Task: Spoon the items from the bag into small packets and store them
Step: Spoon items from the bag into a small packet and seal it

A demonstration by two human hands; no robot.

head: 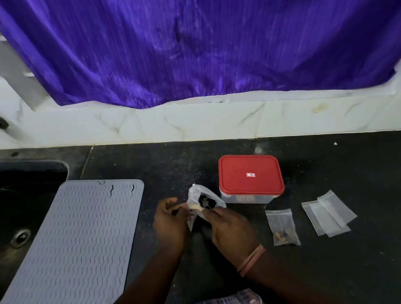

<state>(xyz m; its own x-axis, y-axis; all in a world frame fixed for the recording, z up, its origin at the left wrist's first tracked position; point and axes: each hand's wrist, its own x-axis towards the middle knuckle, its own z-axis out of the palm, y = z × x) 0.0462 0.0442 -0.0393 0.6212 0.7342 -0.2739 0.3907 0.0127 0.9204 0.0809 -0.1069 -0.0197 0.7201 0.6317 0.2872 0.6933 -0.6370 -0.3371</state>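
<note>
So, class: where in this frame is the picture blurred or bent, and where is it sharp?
Head view: the purple curtain is smeared by motion blur; the wall tiles' edge bows from the wide lens; the red lid and packets stay fairly sharp.

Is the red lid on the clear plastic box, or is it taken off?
On. The red lid sits flat over the clear plastic box, covering its whole top.
</note>
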